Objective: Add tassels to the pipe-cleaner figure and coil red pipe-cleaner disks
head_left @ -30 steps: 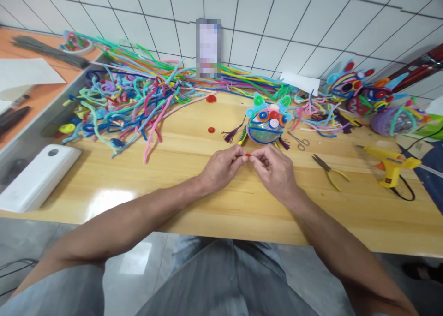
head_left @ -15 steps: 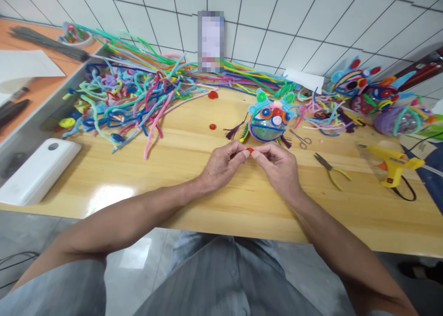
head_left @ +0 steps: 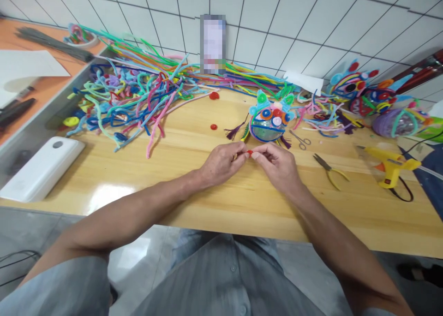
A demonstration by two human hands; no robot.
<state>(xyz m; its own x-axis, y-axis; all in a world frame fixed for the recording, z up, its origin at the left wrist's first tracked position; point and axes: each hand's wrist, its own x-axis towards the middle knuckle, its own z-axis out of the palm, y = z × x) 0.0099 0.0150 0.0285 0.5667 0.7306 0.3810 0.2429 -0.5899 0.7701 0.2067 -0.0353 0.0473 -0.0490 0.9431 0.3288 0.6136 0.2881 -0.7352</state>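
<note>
My left hand (head_left: 223, 163) and my right hand (head_left: 277, 165) meet above the wooden table, fingertips pinched on a small red pipe-cleaner coil (head_left: 249, 153) between them. The fingers cover much of the coil. Just beyond my hands stands a colourful animal-face figure (head_left: 269, 122), built on a clear round body, with green-and-blue ears, coiled eyes and purple tassels. To its left on the table lie a red coil (head_left: 213, 127) and, farther back, another red piece (head_left: 214, 96).
Loose pipe cleaners (head_left: 128, 99) heap at the left; long ones line the wall. Scissors (head_left: 302, 140), pliers (head_left: 331, 170) and a yellow glue gun (head_left: 391, 166) lie to the right, near more figures (head_left: 398, 121). A white device (head_left: 43, 168) sits left; a phone (head_left: 212, 44) leans on the wall.
Both hands stay in nearly the same place, with the fingers shifting slightly around the red coil. The whole view has moved a little.
</note>
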